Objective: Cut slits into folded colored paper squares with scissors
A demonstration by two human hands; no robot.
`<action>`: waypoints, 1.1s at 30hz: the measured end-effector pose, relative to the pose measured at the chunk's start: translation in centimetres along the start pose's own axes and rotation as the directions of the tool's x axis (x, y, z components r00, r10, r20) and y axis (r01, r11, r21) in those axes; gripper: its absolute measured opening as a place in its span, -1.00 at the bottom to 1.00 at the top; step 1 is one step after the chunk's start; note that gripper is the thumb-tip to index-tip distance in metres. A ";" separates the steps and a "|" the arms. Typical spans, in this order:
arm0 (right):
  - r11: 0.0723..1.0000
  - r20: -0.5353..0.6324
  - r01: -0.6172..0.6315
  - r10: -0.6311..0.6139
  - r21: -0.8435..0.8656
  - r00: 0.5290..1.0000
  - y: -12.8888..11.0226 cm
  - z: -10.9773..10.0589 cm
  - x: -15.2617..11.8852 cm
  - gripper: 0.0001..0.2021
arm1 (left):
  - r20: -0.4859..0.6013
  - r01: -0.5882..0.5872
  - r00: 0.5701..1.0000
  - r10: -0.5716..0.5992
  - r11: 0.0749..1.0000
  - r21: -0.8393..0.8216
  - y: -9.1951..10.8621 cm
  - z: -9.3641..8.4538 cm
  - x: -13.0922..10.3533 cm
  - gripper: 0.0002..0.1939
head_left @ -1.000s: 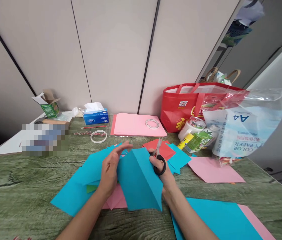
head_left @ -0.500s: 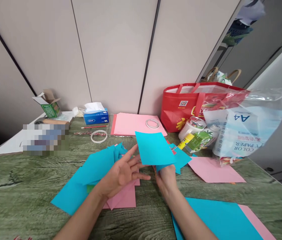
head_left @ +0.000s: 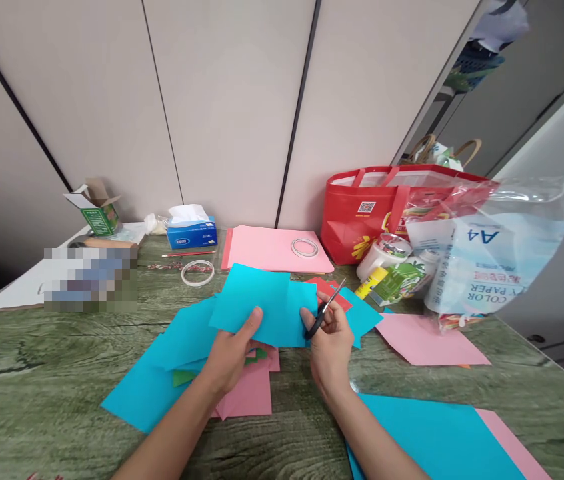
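Observation:
My left hand (head_left: pixel 229 357) pinches a piece of blue paper (head_left: pixel 249 293) between thumb and fingers, above the table. Beside it, overlapping at the edge, is another blue section (head_left: pixel 292 317); whether it is a separate sheet or one folded piece I cannot tell. My right hand (head_left: pixel 333 347) grips its right edge with thumb and fingers and also holds black-handled scissors (head_left: pixel 319 317), blades pointing up and right. Under and left of the left hand lie more blue sheets (head_left: pixel 149 383) and pink pieces (head_left: pixel 249 393). A red piece (head_left: pixel 339 297) lies behind the right hand.
At the back stand a tissue box (head_left: pixel 192 233), a pink paper stack (head_left: pixel 272 250) with a tape roll (head_left: pixel 305 248) on it, and a red bag (head_left: pixel 352 220). A glue stick (head_left: pixel 372 283) leans near a clear paper bag (head_left: pixel 487 260). Large blue paper (head_left: pixel 432 433) lies front right.
My left hand, spread open before, has closed on the blue paper. The paper has moved left and lower, and the scissors in my right hand now show.

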State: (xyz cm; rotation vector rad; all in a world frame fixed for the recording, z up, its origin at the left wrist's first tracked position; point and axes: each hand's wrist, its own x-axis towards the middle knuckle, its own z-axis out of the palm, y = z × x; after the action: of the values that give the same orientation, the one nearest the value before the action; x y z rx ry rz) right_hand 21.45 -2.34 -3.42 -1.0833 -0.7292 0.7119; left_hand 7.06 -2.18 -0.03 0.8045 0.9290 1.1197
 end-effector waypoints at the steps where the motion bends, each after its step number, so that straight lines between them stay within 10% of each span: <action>1: 1.000 -0.016 0.013 -0.013 0.002 1.000 -0.1 0.0 0.1 -0.58 | 0.018 0.070 0.997 -0.070 0.997 -0.013 0.2 0.0 0.2 -0.66; 17: 0.998 -0.133 0.066 -0.064 0.008 0.989 -0.6 0.1 0.3 -0.64 | -0.090 0.107 0.987 -0.133 0.963 -0.246 0.2 -0.1 1.0 -0.81; 21: 1.000 0.155 0.016 -0.018 0.014 0.988 -1.6 0.5 -0.3 -0.75 | -0.190 -0.020 0.980 -0.057 0.925 -0.380 1.1 0.1 1.3 -0.75; 24: 0.978 0.679 -0.205 0.172 -0.032 0.714 -2.1 0.8 -1.5 -0.67 | -0.190 -0.088 0.982 0.012 0.914 -0.396 1.3 0.1 1.4 -0.74; 27: 0.924 0.861 -0.358 0.287 -0.134 0.420 -2.1 0.9 -2.7 -0.59 | -0.179 -0.137 0.981 0.076 0.925 -0.355 1.1 0.0 1.4 -0.74; 33: 0.907 0.843 -0.381 0.340 -0.177 0.418 -2.0 1.1 -3.3 -0.66 | -0.196 -0.220 0.966 0.166 0.929 -0.298 0.9 0.2 1.1 -0.69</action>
State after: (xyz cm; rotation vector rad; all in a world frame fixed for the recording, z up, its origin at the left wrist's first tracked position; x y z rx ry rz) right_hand 18.93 -5.05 -1.76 -0.7860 -1.3474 1.7272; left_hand 7.07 -0.93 0.69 0.5499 0.7899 1.4863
